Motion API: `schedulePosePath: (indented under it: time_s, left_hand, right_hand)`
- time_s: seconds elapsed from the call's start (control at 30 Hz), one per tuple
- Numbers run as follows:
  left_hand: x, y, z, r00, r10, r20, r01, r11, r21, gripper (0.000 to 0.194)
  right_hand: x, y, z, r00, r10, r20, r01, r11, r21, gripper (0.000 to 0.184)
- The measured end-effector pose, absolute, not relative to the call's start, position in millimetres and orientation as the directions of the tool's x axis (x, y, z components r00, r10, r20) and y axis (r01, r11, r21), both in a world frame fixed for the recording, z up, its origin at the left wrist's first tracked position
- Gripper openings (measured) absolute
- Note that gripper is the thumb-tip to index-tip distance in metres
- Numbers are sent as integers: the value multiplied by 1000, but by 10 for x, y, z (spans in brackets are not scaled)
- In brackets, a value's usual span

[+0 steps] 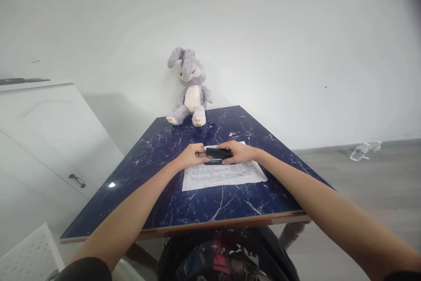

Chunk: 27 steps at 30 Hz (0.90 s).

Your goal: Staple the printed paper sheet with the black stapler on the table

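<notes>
A printed sheet of paper [223,175] lies on a dark blue marbled table [171,202]. A black stapler with an orange end [217,154] rests over the paper's far edge. My right hand [240,153] is closed around the stapler's right end. My left hand [191,155] is closed at the stapler's left end, with its fingertips at the paper's far left corner.
A grey plush rabbit [190,88] sits at the table's far edge against the white wall. A white cabinet [49,132] stands to the left. A plastic bottle [363,151] lies on the grey floor at the right. A dark bag [226,254] sits below the table's near edge.
</notes>
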<state>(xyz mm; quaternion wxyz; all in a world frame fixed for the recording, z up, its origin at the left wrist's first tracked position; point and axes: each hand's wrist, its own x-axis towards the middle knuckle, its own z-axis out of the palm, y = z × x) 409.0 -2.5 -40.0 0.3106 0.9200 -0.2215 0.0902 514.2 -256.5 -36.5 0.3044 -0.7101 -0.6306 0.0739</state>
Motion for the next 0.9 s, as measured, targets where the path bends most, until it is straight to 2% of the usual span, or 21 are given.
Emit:
schedulePosePath:
  time_s: [0.2,0.47,0.57,0.63,0.7,0.8,0.9]
  left_hand:
    - [4072,80,-296,842,-444,306,-539,-688,485,24]
    - [4045,448,-126,864,-485,134,-479,-713,512,25]
    - [4053,435,-123,875,-447,186,-469,-683,560,28]
    - [4067,391,-144,891,-366,270,-451,-637,625,34]
    - [4081,339,-179,900,-325,292,-433,-575,694,37]
    - [4102,254,-242,904,-319,284,-413,-488,769,30]
    - [4132,170,-292,917,-199,347,-396,-344,851,25]
  right_hand:
    - [5136,-2589,-315,191,951,241,871,-51,-488,31]
    - [5156,-2595,-302,175,961,215,878,-54,-475,30]
    - [5156,-2613,-287,162,963,215,879,-42,-475,29]
    - [5157,-2630,-277,163,963,216,878,-42,-476,29]
    - [5160,-2646,-267,169,962,216,879,-48,-474,29]
    - [5166,-2662,-253,173,962,212,882,-56,-468,28]
    - [5167,-2670,-242,174,964,203,879,-59,-473,29]
